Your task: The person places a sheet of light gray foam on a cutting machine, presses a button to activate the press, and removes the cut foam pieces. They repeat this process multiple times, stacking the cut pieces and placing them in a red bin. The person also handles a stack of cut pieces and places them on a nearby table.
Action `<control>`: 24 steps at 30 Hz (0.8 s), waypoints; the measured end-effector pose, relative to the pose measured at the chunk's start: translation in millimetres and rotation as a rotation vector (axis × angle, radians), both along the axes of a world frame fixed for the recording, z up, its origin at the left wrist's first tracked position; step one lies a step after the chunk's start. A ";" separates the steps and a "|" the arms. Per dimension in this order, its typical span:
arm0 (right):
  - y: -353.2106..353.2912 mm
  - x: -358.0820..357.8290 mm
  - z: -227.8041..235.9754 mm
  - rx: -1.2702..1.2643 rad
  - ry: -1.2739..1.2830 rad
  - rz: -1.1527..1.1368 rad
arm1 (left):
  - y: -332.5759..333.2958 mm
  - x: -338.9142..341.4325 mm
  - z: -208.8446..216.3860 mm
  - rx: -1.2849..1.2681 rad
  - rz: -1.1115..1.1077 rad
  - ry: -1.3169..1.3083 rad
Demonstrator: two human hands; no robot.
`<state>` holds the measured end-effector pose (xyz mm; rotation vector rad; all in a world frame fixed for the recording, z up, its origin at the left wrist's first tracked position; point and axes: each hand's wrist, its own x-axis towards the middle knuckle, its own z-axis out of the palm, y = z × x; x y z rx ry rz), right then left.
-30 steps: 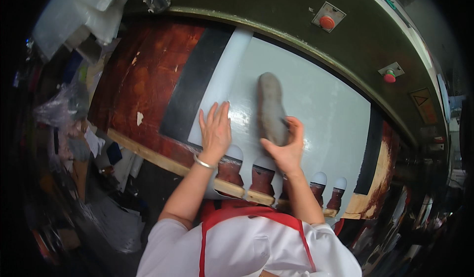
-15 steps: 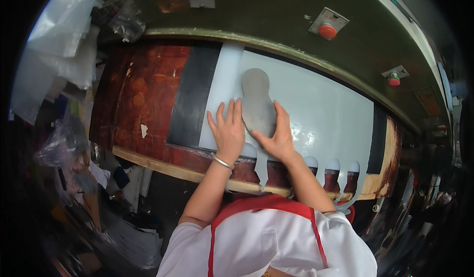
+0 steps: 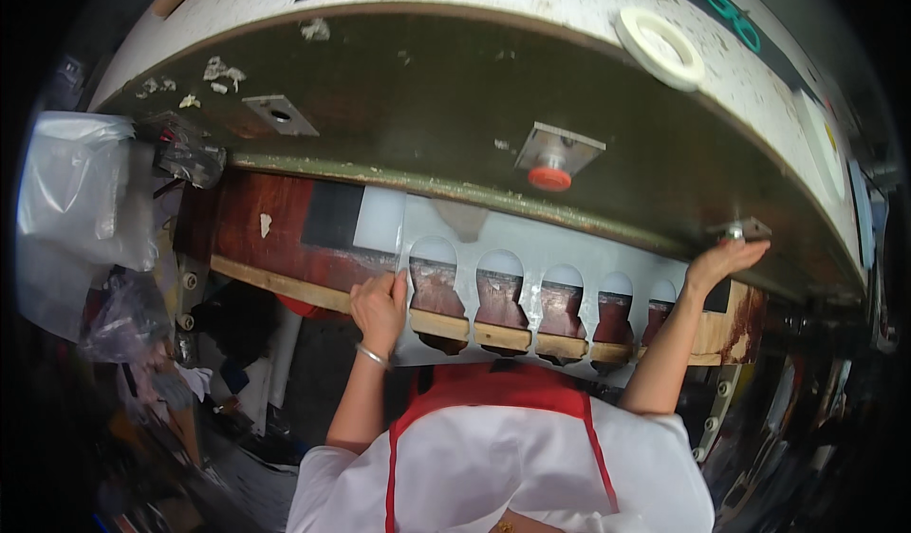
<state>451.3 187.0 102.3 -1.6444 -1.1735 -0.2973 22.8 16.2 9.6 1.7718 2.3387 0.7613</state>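
My left hand (image 3: 380, 309) is closed at the left edge of a pale, glossy sheet (image 3: 588, 237), thumb and fingers pinched on that edge. Rounded, sole-shaped cut-outs run along the sheet's near side. Beyond them lies a grey sole-shaped piece (image 3: 461, 216), mostly hidden beneath the dark green machine beam (image 3: 408, 96). To the right, my right hand (image 3: 723, 265) is raised with fingers stretched out, palm side up against a push button on a metal plate (image 3: 756, 228). It holds nothing; the button is largely covered.
A red push button (image 3: 549, 180) sticks out of the beam's middle. White tape roll (image 3: 661, 49) and green-handled scissors (image 3: 733, 18) lie on top. Clear plastic bags (image 3: 85, 210) hang at left. The reddish board (image 3: 261, 215) has a wooden front edge (image 3: 285, 284).
Both hands have left the grey piece. The left moved to the sheet's edge, the right up to the button at right. The sheet has shifted toward me, and the beam now covers most of the piece.
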 end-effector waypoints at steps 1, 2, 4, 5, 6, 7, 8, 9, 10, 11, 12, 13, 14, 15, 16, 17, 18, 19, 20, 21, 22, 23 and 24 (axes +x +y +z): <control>4.1 -1.6 -5.6 0.076 0.026 0.000 | 15.4 0.5 -4.5 0.059 0.025 -0.013; 2.7 -0.7 -10.3 0.082 0.014 0.016 | 29.9 0.1 -7.3 0.092 0.030 -0.025; 0.7 8.3 -17.6 0.042 -0.062 -0.007 | 46.5 0.2 -7.1 0.137 0.050 -0.025; -3.6 15.8 -20.6 0.007 -0.099 0.007 | 48.5 1.0 -6.1 0.117 0.079 -0.011; -7.3 20.8 -24.9 0.000 -0.194 -0.002 | 50.4 0.9 -4.8 0.117 0.042 -0.027; -19.0 26.9 -28.3 -0.014 -0.187 0.031 | 47.9 1.5 -4.5 0.113 0.025 -0.033; -29.9 27.2 -34.5 -0.010 -0.115 0.113 | 45.8 1.1 -4.6 0.106 0.037 -0.023; -45.5 25.8 -39.7 -0.055 0.025 0.198 | 41.9 1.9 -6.2 0.147 0.016 -0.051; -62.1 18.1 -49.9 -0.106 -0.033 0.148 | 37.9 2.5 -9.4 0.171 0.034 -0.062; -80.0 3.9 -62.2 -0.111 0.180 0.217 | 36.4 4.4 -13.3 0.146 0.046 -0.082; -98.8 -5.8 -71.0 -0.368 0.251 0.166 | 39.2 6.0 -20.8 0.189 0.024 -0.165; -111.5 -20.3 -76.3 -0.380 0.026 0.286 | 39.8 9.0 -23.5 0.199 -0.010 -0.042; -123.5 -29.7 -85.6 -0.583 -0.179 0.455 | 41.0 8.9 -31.1 0.210 0.042 -0.151; -124.8 -41.6 -83.4 -0.463 -0.184 0.459 | 44.1 13.0 -31.7 0.219 0.082 -0.216; -136.8 -43.3 -81.3 -0.352 -0.183 0.424 | 45.9 11.2 -35.1 0.193 -0.007 -0.184; -141.2 -49.9 -82.7 -0.445 -0.134 0.454 | 46.1 12.8 -34.7 0.180 0.012 -0.249; -146.7 -50.1 -79.9 -0.530 -0.088 0.462 | 43.0 10.7 -35.0 0.158 0.011 -0.253; -151.1 -47.5 -80.2 -0.680 -0.046 0.402 | 38.7 11.3 -33.5 0.156 0.015 -0.246; -152.0 -43.6 -75.9 -0.613 -0.082 0.484 | 32.8 9.8 -30.9 0.210 0.034 -0.229; -154.0 -35.5 -77.4 -0.579 -0.051 0.461 | 22.2 15.1 -28.6 0.163 0.015 -0.235; -150.6 -33.5 -75.4 -0.563 -0.038 0.428 | 12.8 15.1 -26.0 0.236 0.003 -0.260; -144.4 -30.3 -76.1 -0.528 -0.141 0.292 | 3.6 15.5 -25.3 0.231 0.013 -0.245; -138.3 -38.6 -79.4 -0.302 -0.106 0.295 | -8.3 14.7 -24.9 0.201 0.000 -0.250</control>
